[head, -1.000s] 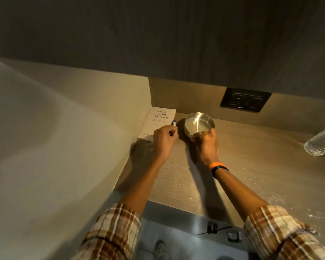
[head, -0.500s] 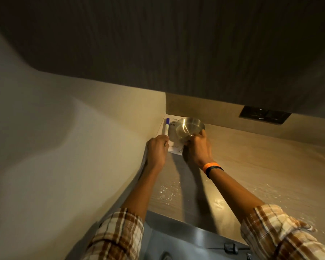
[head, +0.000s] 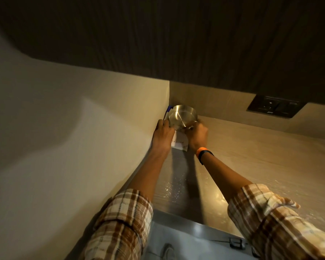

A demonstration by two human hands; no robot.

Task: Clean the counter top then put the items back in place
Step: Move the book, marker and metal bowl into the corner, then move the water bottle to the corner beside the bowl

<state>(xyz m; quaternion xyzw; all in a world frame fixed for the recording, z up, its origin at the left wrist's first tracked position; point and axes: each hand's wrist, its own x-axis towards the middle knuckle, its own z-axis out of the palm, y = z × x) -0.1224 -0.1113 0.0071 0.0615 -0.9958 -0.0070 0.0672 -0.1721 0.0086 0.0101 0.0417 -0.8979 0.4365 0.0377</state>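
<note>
A shiny steel bowl (head: pixel 182 117) is tilted in the far left corner of the wooden counter top (head: pixel 251 158), over a white book (head: pixel 179 142). My right hand (head: pixel 197 136) grips the bowl's near rim. My left hand (head: pixel 162 136) is closed around a blue-capped marker (head: pixel 36 112) whose tip shows against the side wall, left of the bowl. Most of the book lies hidden under the bowl and both hands. White powder specks (head: pixel 174 188) are scattered on the counter between my forearms.
A beige side wall (head: pixel 83 137) bounds the counter on the left. A dark socket plate (head: pixel 273 107) sits in the back wall under a dark overhead cabinet (head: pixel 176 44). The counter's metal front edge (head: pixel 195 224) runs below.
Both hands have pushed further into the corner. The bowl now sits over the book's far part, and the marker has moved against the side wall. The bottle at the right has left the view.
</note>
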